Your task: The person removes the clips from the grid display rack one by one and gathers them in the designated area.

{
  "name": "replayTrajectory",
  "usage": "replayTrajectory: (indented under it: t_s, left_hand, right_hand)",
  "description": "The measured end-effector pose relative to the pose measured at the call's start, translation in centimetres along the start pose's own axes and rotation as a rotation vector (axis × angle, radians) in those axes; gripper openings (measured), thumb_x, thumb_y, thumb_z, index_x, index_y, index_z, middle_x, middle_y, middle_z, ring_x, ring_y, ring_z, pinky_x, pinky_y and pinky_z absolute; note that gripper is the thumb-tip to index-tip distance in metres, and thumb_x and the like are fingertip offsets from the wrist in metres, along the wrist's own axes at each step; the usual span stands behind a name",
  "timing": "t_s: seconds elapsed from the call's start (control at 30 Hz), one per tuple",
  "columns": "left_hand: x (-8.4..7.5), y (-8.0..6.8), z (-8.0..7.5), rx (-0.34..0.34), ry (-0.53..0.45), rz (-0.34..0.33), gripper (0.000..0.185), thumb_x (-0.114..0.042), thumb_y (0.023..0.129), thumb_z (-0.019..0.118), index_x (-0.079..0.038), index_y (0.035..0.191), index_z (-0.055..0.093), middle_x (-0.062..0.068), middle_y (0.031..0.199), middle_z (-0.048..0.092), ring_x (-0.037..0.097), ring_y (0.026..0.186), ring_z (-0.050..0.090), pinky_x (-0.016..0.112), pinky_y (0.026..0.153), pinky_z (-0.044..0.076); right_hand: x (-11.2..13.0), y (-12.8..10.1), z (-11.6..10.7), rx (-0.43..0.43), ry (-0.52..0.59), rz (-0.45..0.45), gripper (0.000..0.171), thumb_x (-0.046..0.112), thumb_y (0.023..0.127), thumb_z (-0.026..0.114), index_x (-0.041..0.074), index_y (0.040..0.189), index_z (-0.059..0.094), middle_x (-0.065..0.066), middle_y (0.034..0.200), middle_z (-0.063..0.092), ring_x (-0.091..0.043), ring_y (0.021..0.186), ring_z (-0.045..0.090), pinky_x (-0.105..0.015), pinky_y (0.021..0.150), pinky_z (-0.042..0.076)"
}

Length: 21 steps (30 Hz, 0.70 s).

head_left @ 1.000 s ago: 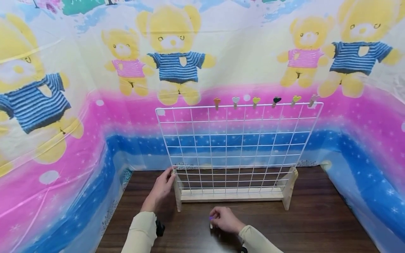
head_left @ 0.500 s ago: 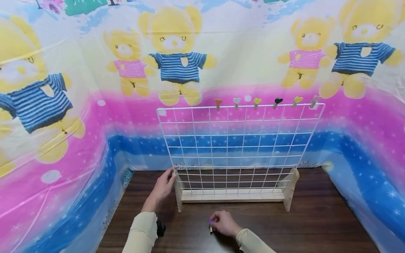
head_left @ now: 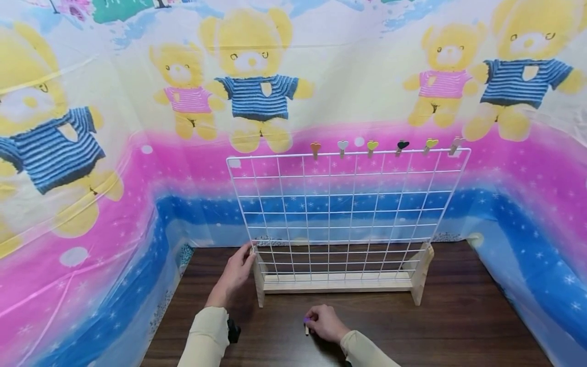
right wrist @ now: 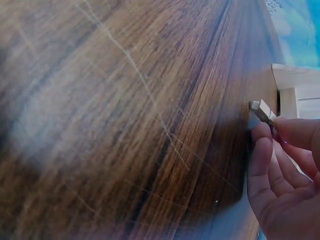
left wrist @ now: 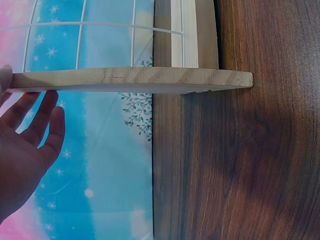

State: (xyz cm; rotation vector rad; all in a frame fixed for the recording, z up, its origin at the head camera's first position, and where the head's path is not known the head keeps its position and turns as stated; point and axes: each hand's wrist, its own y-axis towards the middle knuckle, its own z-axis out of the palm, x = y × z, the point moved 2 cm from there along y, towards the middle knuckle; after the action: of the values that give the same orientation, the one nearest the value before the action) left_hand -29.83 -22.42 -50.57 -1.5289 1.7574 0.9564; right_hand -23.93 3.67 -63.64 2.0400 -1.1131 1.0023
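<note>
White wire grid rack (head_left: 348, 214) taken as ref. Wooden left foot (left wrist: 130, 80) is touched by left hand (head_left: 235, 275), fingers straight. Purple-topped wooden clothespin (head_left: 306, 324) is pinched by right hand (head_left: 324, 323) on table (head_left: 458, 326), just in front of rack.

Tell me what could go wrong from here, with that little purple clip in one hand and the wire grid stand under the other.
1. The right hand pinches the small purple clip only at its fingertips, so it could slip onto the table.
2. The left hand just rests open against the wooden foot of the grid stand; a push at the top might tip it.
3. Six clips already sit on the top wire; a bump could knock them loose.
</note>
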Motion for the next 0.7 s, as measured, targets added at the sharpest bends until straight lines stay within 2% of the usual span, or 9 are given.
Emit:
replayTrajectory:
  t_s: [0.13, 0.3, 0.47, 0.7]
  left_hand:
    - [0.05, 0.03, 0.03, 0.002, -0.003, -0.002, 0.039, -0.018, 0.102, 0.044, -0.015, 0.141, 0.044, 0.017, 0.128, 0.054, 0.031, 0.117, 0.051, 0.050, 0.091, 0.044]
    - [-0.04, 0.01, -0.01, 0.004, 0.000, -0.006, 0.040, -0.018, 0.102, 0.044, -0.013, 0.141, 0.043, 0.017, 0.128, 0.054, 0.031, 0.118, 0.051, 0.050, 0.092, 0.043]
    - [-0.11, -0.02, 0.00, 0.005, -0.001, -0.007, 0.040, -0.017, 0.102, 0.044, -0.011, 0.142, 0.043, 0.017, 0.129, 0.053, 0.031, 0.119, 0.050, 0.051, 0.092, 0.043]
    - [0.01, 0.03, 0.07, -0.003, 0.003, -0.018, 0.038, -0.017, 0.102, 0.044, -0.016, 0.140, 0.045, 0.016, 0.129, 0.053, 0.030, 0.118, 0.050, 0.050, 0.092, 0.043]
  right_hand:
    - [-0.29, 0.18, 0.13, 0.008, -0.039, 0.035, 0.006, 0.005, 0.084, 0.068, -0.001, 0.085, 0.069, 0.007, 0.066, 0.062, 0.000, 0.054, 0.054, -0.020, 0.056, 0.047]
    - [-0.19, 0.26, -0.04, 0.005, -0.078, 0.035, 0.005, 0.007, 0.085, 0.068, 0.002, 0.084, 0.070, 0.007, 0.066, 0.062, 0.001, 0.054, 0.053, -0.019, 0.056, 0.046]
    - [-0.26, 0.38, -0.06, -0.004, -0.148, -0.006, 0.006, 0.008, 0.085, 0.069, 0.003, 0.083, 0.071, 0.008, 0.067, 0.062, 0.001, 0.059, 0.051, -0.019, 0.057, 0.045]
    - [-0.33, 0.56, 0.20, -0.001, -0.218, -0.034, 0.007, 0.010, 0.085, 0.069, 0.005, 0.083, 0.072, 0.011, 0.068, 0.060, 0.001, 0.061, 0.050, -0.020, 0.057, 0.043]
